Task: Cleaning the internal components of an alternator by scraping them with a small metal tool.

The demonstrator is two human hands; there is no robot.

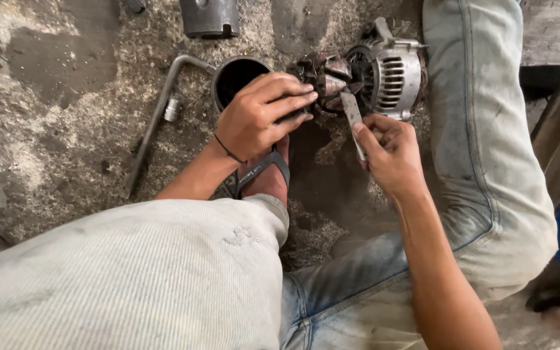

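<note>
Grimy clawed alternator rotor (pixel 322 81), lying on sawdust-strewn ground beside silver finned alternator housing (pixel 390 74), just right of dark round metal cylinder (pixel 236 76). Left hand (pixel 257 116) clamping down over rotor, fingers curled. Right hand (pixel 390 152) pinching flat grey metal blade (pixel 352 116) against it. Probably risking blade slipping into fingers, with rotor rolling loose.

Bare gritty floor (pixel 66 129) left; bent bar (pixel 157 116), cylinder (pixel 234 74), knee (pixel 474 129) crowding the alternator (pixel 384 78).
</note>
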